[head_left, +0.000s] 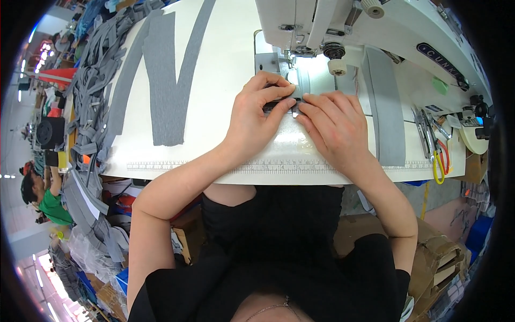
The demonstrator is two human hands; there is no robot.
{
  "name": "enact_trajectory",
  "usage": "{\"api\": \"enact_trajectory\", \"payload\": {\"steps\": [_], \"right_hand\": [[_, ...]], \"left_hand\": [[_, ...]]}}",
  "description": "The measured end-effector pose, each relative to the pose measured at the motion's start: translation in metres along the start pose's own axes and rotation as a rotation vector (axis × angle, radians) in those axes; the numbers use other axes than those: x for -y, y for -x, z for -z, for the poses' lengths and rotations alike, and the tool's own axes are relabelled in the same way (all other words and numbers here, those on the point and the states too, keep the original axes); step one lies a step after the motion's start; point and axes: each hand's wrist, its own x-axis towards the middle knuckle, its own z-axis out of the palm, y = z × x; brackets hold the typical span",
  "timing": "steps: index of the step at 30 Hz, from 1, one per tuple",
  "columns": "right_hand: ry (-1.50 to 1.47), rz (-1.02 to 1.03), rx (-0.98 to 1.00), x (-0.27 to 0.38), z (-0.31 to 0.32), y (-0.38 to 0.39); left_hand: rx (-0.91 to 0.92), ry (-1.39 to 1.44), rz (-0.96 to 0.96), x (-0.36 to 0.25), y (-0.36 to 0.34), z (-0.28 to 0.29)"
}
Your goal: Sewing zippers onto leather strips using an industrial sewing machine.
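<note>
Both hands work close together on the bed of a white sewing machine point(316, 24), just in front of its lit needle area. My left hand point(256, 110) is closed, thumb and fingers pinched near a small dark opening or part point(271, 105) beside the metal plate point(266, 61). My right hand point(335, 121) is closed too, its fingertips drawn together and almost meeting the left thumb at a small dark piece point(295, 105). The fingers cover most of that piece, so I cannot tell its kind.
Grey fabric strips point(163, 80) lie on the white table point(214, 115) at left, beside a large heap of strips point(99, 64). A wide grey panel point(387, 107) lies right of the hands. Yellow-handled scissors point(439, 169) and other tools lie farther right. Another person point(45, 196) is far left.
</note>
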Motion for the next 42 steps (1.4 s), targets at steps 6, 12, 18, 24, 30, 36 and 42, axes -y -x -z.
{"api": "enact_trajectory", "payload": {"steps": [6,12,18,24,30,36,42], "right_hand": [[-0.017,-0.059,0.043,-0.001,0.001,0.0],[-0.014,-0.098,0.098,-0.001,0.003,-0.002],[0.02,-0.112,0.148,-0.001,0.003,-0.003],[0.01,-0.147,0.085,0.0,0.008,0.001],[0.347,-0.339,-0.005,-0.01,0.054,0.019],[0.428,-0.495,0.337,-0.045,0.097,0.042],[0.474,-0.359,0.33,-0.072,0.095,0.041]], "left_hand": [[0.002,0.089,0.009,0.0,0.0,0.0],[0.018,0.091,0.023,-0.001,0.0,0.002],[0.016,0.067,0.011,0.0,-0.001,0.002],[-0.008,0.081,-0.016,0.002,-0.002,-0.001],[-0.019,0.092,-0.024,-0.001,-0.002,-0.003],[-0.021,0.089,-0.02,0.0,0.0,0.002],[0.031,0.07,0.037,-0.002,-0.001,0.003]]}}
